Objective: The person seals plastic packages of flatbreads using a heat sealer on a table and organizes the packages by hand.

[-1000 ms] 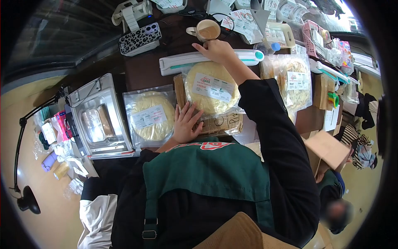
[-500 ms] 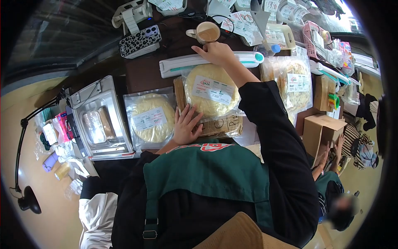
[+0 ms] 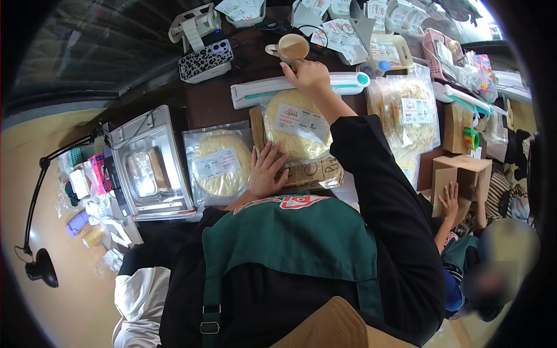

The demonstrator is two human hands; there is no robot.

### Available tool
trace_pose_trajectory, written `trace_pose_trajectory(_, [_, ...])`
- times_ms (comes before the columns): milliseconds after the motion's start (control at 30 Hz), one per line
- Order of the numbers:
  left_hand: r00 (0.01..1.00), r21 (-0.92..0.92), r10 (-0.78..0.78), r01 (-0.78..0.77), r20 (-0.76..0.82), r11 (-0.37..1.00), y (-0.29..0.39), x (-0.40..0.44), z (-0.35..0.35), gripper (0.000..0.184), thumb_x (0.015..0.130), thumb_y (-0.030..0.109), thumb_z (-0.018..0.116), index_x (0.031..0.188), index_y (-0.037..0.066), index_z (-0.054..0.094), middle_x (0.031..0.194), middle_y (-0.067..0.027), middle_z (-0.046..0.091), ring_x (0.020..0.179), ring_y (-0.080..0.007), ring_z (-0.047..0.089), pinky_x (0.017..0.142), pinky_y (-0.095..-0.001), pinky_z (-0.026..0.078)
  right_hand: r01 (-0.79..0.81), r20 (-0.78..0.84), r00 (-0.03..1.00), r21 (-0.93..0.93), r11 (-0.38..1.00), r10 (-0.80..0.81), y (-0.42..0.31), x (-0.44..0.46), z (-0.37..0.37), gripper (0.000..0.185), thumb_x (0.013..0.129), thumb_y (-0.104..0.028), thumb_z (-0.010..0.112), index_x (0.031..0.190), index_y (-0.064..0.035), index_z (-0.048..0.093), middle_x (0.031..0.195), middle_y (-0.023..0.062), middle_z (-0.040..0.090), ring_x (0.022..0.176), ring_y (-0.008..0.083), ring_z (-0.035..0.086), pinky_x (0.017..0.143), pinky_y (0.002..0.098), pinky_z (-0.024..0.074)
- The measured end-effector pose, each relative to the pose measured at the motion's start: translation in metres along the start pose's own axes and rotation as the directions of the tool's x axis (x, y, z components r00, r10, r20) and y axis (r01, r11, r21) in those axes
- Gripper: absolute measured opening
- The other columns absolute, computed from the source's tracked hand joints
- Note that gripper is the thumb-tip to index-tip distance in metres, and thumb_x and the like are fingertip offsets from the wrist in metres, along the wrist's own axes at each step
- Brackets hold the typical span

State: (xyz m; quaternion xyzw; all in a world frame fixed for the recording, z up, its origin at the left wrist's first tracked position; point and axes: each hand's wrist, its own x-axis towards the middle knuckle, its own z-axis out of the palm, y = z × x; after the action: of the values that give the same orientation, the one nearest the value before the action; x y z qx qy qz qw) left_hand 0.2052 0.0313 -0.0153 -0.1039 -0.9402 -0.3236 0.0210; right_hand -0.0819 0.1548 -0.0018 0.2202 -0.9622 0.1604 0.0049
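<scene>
A flat round bread (image 3: 296, 130) in a clear bag with a "Cheese" label lies in front of me, propped on a cardboard piece (image 3: 313, 173). My left hand (image 3: 268, 171) rests on the bag's lower left edge, fingers stretched out and flat. A white and teal bag sealer (image 3: 261, 93) runs across the bag's far end. My right hand (image 3: 311, 77) is pressed over the sealer's bar, its fingers curled over the far side and partly hidden, thumb pointing left. Another bagged flatbread (image 3: 219, 163) lies to the left.
Behind the sealer stands a cup of brown drink (image 3: 293, 47). A stack of bagged flatbreads (image 3: 413, 110) lies to the right, and a metal-framed machine (image 3: 152, 162) to the left. At far right, a co-worker's hands (image 3: 449, 200) touch a cardboard box (image 3: 464, 171).
The view has shifted slightly, so the table things appear a little further right. Both my hands stay in place on bag and sealer. The co-worker's hands have moved at the box.
</scene>
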Motion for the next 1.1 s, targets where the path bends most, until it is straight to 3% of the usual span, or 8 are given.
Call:
trace_pose_trajectory(100, [1.0,0.019,0.009,-0.009,-0.007,1.0,0.002,-0.001,0.002,0.05,0.082,0.028,0.065,0.129,0.015,0.056,0.148,-0.0121,0.036,0.139,-0.0356,0.029,0.11,-0.0615,0.016,-0.113,-0.033,0.993,0.026,0.993,0.114,-0.003,-0.012,0.006,0.054,0.091,-0.055,0.044,0.088,-0.0076,0.07,0.085,0.0146,0.07,0.087,0.0311,0.068,0.083,0.043,0.0498])
trace_pose_trajectory(200, [0.999,-0.006,0.025,-0.025,0.024,1.0,-0.001,-0.003,-0.002,0.053,0.083,0.028,0.066,0.131,0.013,0.053,0.149,-0.0136,0.036,0.139,-0.0365,0.029,0.11,-0.0616,0.016,-0.001,-0.377,0.925,-0.13,0.991,-0.049,-0.004,-0.031,0.01,0.051,0.09,-0.052,0.047,0.102,-0.0071,0.069,0.114,0.0192,0.063,0.117,0.0341,0.054,0.103,0.0472,0.0361])
trace_pose_trajectory(400, [0.939,0.208,-0.287,0.324,-0.19,0.923,-0.04,-0.052,-0.039,0.058,0.086,0.032,0.062,0.134,0.006,0.046,0.143,-0.0184,0.041,0.134,-0.0374,0.035,0.109,-0.0582,0.022,-0.026,-0.461,0.874,0.269,0.963,0.152,0.019,-0.126,-0.037,0.06,0.085,-0.038,0.063,0.134,-0.0067,0.048,0.141,0.0208,0.042,0.136,0.0387,0.031,0.112,0.0518,0.021])
trace_pose_trajectory(533, [0.833,0.098,-0.475,0.518,-0.284,0.85,-0.086,-0.119,-0.072,0.05,0.086,0.022,0.063,0.13,0.001,0.049,0.13,-0.0211,0.052,0.121,-0.0401,0.048,0.102,-0.0459,0.037,-0.498,0.001,0.803,0.549,0.671,0.596,0.077,-0.216,0.017,0.058,0.087,-0.039,0.065,0.125,0.0016,0.051,0.114,0.0202,0.062,0.104,0.034,0.06,0.09,0.0426,0.0459])
trace_pose_trajectory(633, [0.775,0.038,-0.576,0.604,-0.259,0.796,-0.111,-0.154,-0.083,0.044,0.09,0.017,0.058,0.128,-0.003,0.049,0.126,-0.0245,0.054,0.118,-0.0406,0.05,0.099,-0.0436,0.04,-0.642,0.397,0.733,0.671,0.371,0.552,0.073,-0.245,0.014,0.047,0.088,-0.035,0.065,0.115,0.0037,0.058,0.099,0.0124,0.067,0.088,0.0206,0.063,0.078,0.0329,0.0496])
trace_pose_trajectory(767, [0.749,0.105,-0.617,0.652,-0.242,0.751,-0.141,-0.174,-0.073,0.043,0.095,0.021,0.052,0.129,-0.006,0.047,0.128,-0.0262,0.052,0.119,-0.0403,0.049,0.1,-0.0443,0.039,-0.399,0.281,0.862,0.889,0.225,0.421,0.036,-0.24,-0.025,0.033,0.09,-0.02,0.062,0.115,0.0018,0.061,0.1,0.0058,0.066,0.089,0.0113,0.059,0.08,0.0281,0.0472])
trace_pose_trajectory(967, [0.762,0.179,-0.55,0.627,-0.343,0.758,-0.184,-0.191,-0.069,0.036,0.096,0.022,0.047,0.119,-0.004,0.057,0.11,-0.0249,0.062,0.105,-0.038,0.058,0.092,-0.0421,0.045,0.224,-0.005,0.909,0.85,-0.476,0.418,0.008,-0.254,-0.139,0.016,0.094,-0.013,0.054,0.106,-0.0046,0.062,0.109,0.0074,0.064,0.101,0.0178,0.059,0.092,0.0347,0.0444])
trace_pose_trajectory(1100, [0.739,0.191,-0.587,0.661,-0.33,0.725,-0.189,-0.188,-0.068,0.036,0.096,0.023,0.047,0.117,-0.004,0.057,0.108,-0.0244,0.062,0.103,-0.0375,0.059,0.09,-0.0419,0.046,0.266,-0.083,0.746,0.947,-0.181,0.661,0.047,-0.33,-0.227,0.028,0.095,-0.018,0.05,0.113,0.0022,0.058,0.125,0.0148,0.059,0.113,0.0206,0.056,0.1,0.0329,0.0423])
